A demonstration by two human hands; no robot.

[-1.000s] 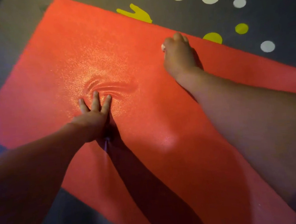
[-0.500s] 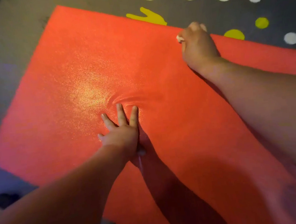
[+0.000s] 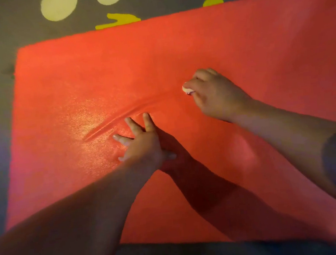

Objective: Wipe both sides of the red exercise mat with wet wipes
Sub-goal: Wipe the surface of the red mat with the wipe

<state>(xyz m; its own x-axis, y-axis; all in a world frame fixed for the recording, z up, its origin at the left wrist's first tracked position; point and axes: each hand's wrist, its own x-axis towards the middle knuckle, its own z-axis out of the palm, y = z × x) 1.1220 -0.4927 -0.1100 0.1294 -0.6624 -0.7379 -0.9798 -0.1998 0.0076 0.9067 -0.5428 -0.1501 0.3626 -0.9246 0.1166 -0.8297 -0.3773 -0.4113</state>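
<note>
Pressing down on the red exercise mat point(image 3: 237, 47), the left hand point(image 3: 142, 144) lies flat near the mat's middle, its fingers straight and spread, holding nothing. The right hand point(image 3: 215, 97) is just beyond and to the right of it, fingers curled tightly round a small wad of white wet wipe point(image 3: 187, 89) that it holds against the mat; only a bit of the wipe shows past the thumb side.

A long shallow crease point(image 3: 124, 119) runs in the mat from left of the left fingertips up toward the wipe.

The mat lies flat on a dotted grey rug point(image 3: 59, 6). Its long axis runs left to right, its short left edge is in view, and its right end passes out of sight.

Half a second ago the right hand was at the mat's far edge; it now sits well inside, near the left hand. The small curved ripples at the left fingertips have given way to the long crease.
</note>
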